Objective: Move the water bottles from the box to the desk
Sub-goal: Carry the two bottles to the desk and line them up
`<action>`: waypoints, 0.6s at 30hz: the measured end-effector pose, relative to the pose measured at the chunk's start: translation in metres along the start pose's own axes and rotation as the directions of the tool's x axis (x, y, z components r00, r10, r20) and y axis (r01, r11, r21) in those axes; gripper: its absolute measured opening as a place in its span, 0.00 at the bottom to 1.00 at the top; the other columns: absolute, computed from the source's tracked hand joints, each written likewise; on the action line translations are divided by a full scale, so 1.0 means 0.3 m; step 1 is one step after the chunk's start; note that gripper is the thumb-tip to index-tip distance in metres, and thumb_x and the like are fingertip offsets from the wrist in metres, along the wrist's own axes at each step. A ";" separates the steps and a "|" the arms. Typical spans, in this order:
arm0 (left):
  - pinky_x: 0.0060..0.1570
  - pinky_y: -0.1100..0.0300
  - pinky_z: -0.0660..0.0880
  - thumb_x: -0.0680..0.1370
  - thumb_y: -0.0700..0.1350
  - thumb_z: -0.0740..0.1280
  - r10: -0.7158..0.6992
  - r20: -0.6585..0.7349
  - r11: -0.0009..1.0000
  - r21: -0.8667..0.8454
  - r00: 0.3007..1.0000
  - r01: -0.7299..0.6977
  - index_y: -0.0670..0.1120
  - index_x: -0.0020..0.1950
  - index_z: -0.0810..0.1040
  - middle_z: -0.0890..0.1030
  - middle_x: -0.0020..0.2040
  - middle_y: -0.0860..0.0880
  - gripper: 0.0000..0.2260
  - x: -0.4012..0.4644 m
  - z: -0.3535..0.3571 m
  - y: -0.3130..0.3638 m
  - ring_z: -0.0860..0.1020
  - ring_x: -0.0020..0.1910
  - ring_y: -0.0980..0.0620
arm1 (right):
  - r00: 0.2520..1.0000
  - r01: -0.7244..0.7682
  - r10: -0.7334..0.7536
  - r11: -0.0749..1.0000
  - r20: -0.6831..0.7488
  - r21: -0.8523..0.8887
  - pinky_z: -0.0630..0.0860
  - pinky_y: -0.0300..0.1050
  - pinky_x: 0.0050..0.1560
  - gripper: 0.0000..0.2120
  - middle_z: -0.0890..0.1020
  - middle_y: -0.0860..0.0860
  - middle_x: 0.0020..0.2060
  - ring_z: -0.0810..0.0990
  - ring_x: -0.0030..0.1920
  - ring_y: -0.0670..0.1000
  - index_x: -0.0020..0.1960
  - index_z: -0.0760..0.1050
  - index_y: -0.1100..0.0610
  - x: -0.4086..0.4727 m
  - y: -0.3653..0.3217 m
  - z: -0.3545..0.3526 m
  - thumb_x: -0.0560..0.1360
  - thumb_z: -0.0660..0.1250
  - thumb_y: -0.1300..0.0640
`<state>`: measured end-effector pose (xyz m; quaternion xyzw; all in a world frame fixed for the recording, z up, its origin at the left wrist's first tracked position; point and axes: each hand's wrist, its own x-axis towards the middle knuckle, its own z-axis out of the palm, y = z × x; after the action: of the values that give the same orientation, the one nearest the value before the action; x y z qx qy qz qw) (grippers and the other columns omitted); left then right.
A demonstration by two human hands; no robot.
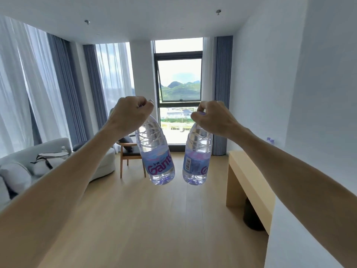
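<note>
- Hands: left hand pinches left bottle by its cap, right hand pinches right bottle; both dangle midair.
- I'd carry them steady to the desk, setting them upright near its front edge.

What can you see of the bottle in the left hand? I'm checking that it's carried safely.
The left bottle is clear plastic with a ribbed shoulder and a pale label with magenta lettering. It looks full of water. It hangs in the air, base down and tilted slightly, above the wooden floor. The left hand grips it at the neck, hiding the cap. Nothing else touches it; the other bottle hangs apart.
</note>
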<state>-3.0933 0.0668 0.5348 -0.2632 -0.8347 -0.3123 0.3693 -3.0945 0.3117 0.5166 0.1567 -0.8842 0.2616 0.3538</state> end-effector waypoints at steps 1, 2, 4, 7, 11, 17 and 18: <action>0.31 0.60 0.67 0.81 0.47 0.62 0.007 0.004 1.000 0.000 1.000 -0.007 0.49 0.26 0.67 0.68 0.17 0.55 0.21 0.045 0.040 -0.037 0.65 0.20 0.57 | 1.000 -0.013 0.013 1.000 -0.007 -0.008 0.78 0.48 0.34 0.12 0.80 0.54 0.31 0.80 0.32 0.56 0.39 0.76 0.61 0.040 0.043 0.027 0.73 0.66 0.51; 0.31 0.60 0.67 0.81 0.48 0.61 0.012 0.011 1.000 0.001 1.000 -0.012 0.49 0.27 0.67 0.69 0.18 0.55 0.21 0.085 0.081 -0.071 0.66 0.21 0.56 | 0.999 -0.028 0.028 1.000 -0.015 -0.013 0.79 0.49 0.35 0.13 0.80 0.54 0.31 0.80 0.33 0.57 0.39 0.76 0.61 0.076 0.086 0.053 0.72 0.66 0.50; 0.31 0.60 0.66 0.80 0.49 0.61 0.022 0.020 1.000 -0.002 1.000 -0.022 0.50 0.27 0.68 0.70 0.18 0.56 0.21 0.164 0.167 -0.142 0.67 0.22 0.55 | 0.998 -0.055 0.055 0.998 -0.024 -0.021 0.80 0.51 0.36 0.14 0.81 0.55 0.32 0.81 0.34 0.58 0.39 0.77 0.61 0.146 0.176 0.107 0.72 0.65 0.50; 0.31 0.61 0.65 0.80 0.49 0.62 0.022 0.024 1.000 -0.017 0.999 -0.022 0.50 0.26 0.68 0.69 0.18 0.56 0.21 0.270 0.308 -0.251 0.68 0.22 0.55 | 0.997 -0.074 0.073 0.997 -0.022 -0.028 0.80 0.51 0.35 0.13 0.80 0.57 0.31 0.81 0.34 0.59 0.37 0.76 0.61 0.241 0.321 0.194 0.72 0.65 0.51; 0.31 0.60 0.67 0.80 0.49 0.61 0.018 0.047 0.999 -0.042 0.999 -0.016 0.49 0.27 0.68 0.69 0.21 0.55 0.20 0.393 0.509 -0.398 0.68 0.23 0.53 | 0.995 -0.096 0.096 0.994 -0.011 -0.042 0.80 0.53 0.33 0.14 0.81 0.59 0.32 0.81 0.32 0.60 0.37 0.76 0.62 0.378 0.528 0.313 0.71 0.64 0.51; 0.32 0.58 0.69 0.80 0.49 0.61 0.004 0.062 1.000 -0.022 0.998 -0.002 0.48 0.27 0.69 0.69 0.22 0.52 0.21 0.626 0.811 -0.583 0.68 0.24 0.52 | 0.995 -0.101 0.101 0.995 0.017 -0.029 0.80 0.55 0.36 0.13 0.81 0.60 0.33 0.81 0.34 0.62 0.39 0.77 0.64 0.627 0.845 0.465 0.73 0.65 0.53; 0.32 0.58 0.69 0.80 0.49 0.61 0.000 0.064 1.000 -0.017 0.998 0.001 0.47 0.28 0.69 0.69 0.22 0.52 0.21 0.676 0.861 -0.611 0.68 0.24 0.52 | 0.994 -0.106 0.107 0.994 0.029 -0.023 0.80 0.55 0.36 0.13 0.81 0.60 0.33 0.81 0.35 0.62 0.40 0.77 0.63 0.674 0.900 0.484 0.73 0.65 0.53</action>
<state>-3.4524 0.1718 0.4959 -0.2760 -0.8435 -0.3108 0.3402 -3.4398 0.4295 0.4757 0.1096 -0.8993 0.2683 0.3276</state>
